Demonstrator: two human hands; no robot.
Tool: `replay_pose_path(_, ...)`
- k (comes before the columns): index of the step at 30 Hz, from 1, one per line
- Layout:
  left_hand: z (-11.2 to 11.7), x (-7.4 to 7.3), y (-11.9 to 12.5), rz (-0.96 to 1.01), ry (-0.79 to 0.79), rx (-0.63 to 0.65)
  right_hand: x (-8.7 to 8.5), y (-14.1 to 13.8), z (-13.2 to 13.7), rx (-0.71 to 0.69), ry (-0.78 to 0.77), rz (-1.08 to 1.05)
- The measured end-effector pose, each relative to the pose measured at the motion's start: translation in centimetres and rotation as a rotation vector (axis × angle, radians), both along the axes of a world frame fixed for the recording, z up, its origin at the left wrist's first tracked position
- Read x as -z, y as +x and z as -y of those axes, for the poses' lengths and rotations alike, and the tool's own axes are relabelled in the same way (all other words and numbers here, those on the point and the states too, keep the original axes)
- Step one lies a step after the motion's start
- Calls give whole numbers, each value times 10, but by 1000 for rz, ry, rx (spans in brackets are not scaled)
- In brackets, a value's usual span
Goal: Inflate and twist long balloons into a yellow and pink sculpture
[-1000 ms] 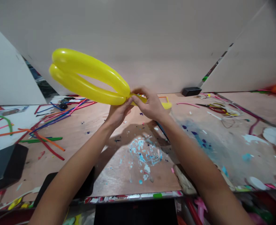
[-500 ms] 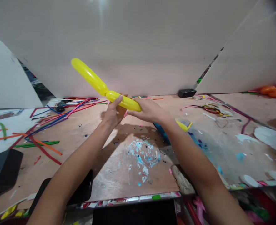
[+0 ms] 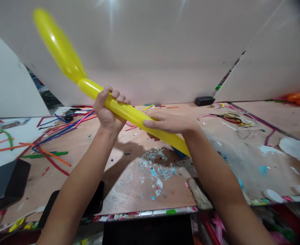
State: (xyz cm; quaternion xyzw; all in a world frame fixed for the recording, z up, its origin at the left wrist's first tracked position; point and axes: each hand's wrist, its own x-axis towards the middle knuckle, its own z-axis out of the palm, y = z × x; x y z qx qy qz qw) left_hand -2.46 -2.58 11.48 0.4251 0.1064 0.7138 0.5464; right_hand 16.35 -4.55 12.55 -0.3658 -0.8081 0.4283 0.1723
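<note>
A long yellow modelling balloon (image 3: 134,115) slants across the head view, from the upper left down to my right forearm. One twist divides it, and the far segment bends upward. My left hand (image 3: 109,110) is wrapped round the balloon a little below that twist. Farther down its length, my right hand (image 3: 166,123) grips it with the thumb on top and fingers curled underneath. The balloon's lower end passes behind my right forearm and is hidden there. Both hands are held above the worktable (image 3: 129,200).
Uninflated balloons in several colours (image 3: 55,136) lie at the left. A black box (image 3: 9,182) stands front left, and a small black block (image 3: 204,100) by the back panel. Scissors (image 3: 231,118) lie at the right. Blue and white scraps (image 3: 157,170) litter the middle.
The balloon has come closer and its far end has swung up and left. My left hand now wraps it fully, farther left; my right hand sits slightly lower, with more balloon showing between the hands.
</note>
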Motion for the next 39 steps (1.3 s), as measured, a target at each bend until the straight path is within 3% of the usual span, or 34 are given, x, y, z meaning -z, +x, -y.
replay_pose_path(2,3,-1,-4,-46,43,34,-2,6,0,-12,-40,-29)
replay_pose_path(7,3,10,-12,-430,115,232,-7,19,2,-31,-145,-141)
replay_pose_path(12,-4,23,-19,-602,216,139,-6,17,3,-16,-141,-118)
replay_pose_path(16,-8,27,-16,-642,224,-69,-2,12,-2,4,-6,-44)
replay_pose_path(22,-7,30,-4,-609,157,-200,2,2,-5,115,227,63)
replay_pose_path(28,-8,33,2,-542,24,-234,11,-11,-5,258,543,192)
replay_pose_path(32,-15,39,1,-485,-76,-183,19,-20,-4,360,772,398)
replay_pose_path(35,-19,42,1,-431,-173,-145,23,-27,-2,433,867,559)
replay_pose_path(39,-22,47,3,-394,-304,-104,30,-35,-2,433,955,597)
